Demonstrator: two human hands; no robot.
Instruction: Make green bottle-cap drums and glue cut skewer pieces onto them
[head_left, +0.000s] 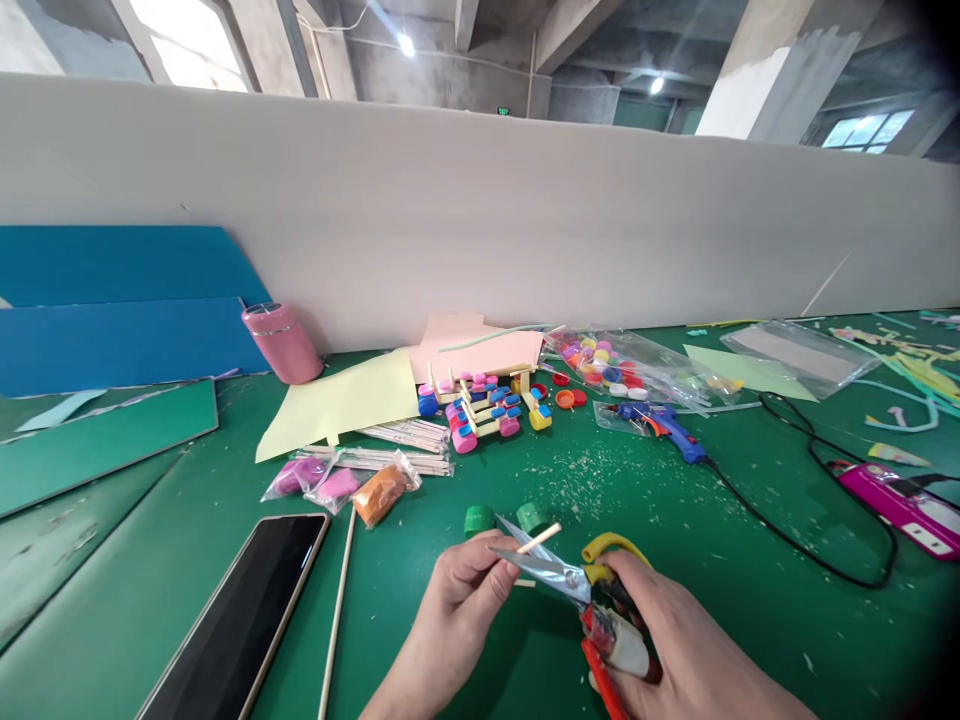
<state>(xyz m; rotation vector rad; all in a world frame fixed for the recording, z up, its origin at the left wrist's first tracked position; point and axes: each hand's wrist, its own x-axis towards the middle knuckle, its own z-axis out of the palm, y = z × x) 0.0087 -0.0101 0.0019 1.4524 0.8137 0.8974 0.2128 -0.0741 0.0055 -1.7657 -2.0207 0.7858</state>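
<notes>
My left hand (461,605) pinches a short wooden stick (541,538) between thumb and fingers. Around the stick, the metal blades of a pair of scissors (564,577) stand apart. My right hand (686,640) is wrapped round the scissors' handles, which show yellow and red parts; a whitish piece also shows near that palm. Two green bottle caps (533,517) rest on the table just beyond the blades. Below the scissors lies another small stick piece (524,583), partly hidden by my left hand.
A phone (240,610) and a long stick (339,610) lie at left. Behind are clay packets (380,493), bundled sticks (409,435), small cap-and-stick builds (487,405) and a pink canister (283,343). A blue glue gun (671,430) trails its cord toward a magenta power strip (900,505).
</notes>
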